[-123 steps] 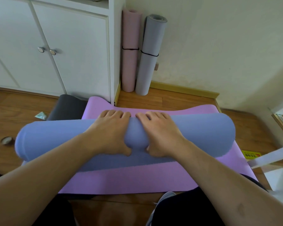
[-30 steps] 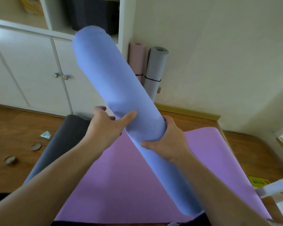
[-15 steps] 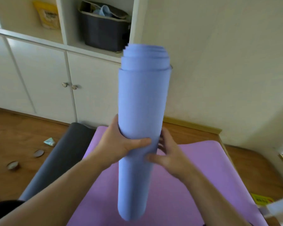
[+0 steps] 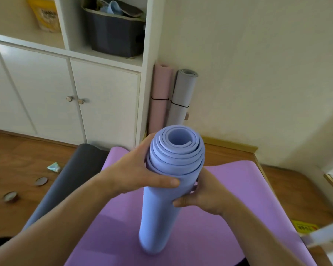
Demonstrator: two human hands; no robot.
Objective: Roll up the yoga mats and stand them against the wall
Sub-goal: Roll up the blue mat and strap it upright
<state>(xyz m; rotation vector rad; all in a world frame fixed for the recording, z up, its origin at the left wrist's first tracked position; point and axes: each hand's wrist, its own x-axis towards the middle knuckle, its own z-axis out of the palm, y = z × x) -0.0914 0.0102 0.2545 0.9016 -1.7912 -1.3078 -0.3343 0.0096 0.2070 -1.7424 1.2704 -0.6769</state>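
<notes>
Yellow pouch (image 4: 46,15), lettering perhaps unreadable

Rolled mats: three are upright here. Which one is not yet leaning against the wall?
The blue mat, gripped by left hand and right hand; the pink mat and grey mat lean there, banded.

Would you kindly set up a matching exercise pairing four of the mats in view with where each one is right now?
Things:
1. blue mat
2. purple mat
3. pink mat
4. dark grey mat

Places or states:
A. spread flat on the floor
B. rolled, standing in the corner beside the white cabinet
C. rolled, held upright by the left hand and right hand
D. lying on the floor, left of the purple one

Pairs: 1-C, 2-A, 3-B, 4-D
</notes>
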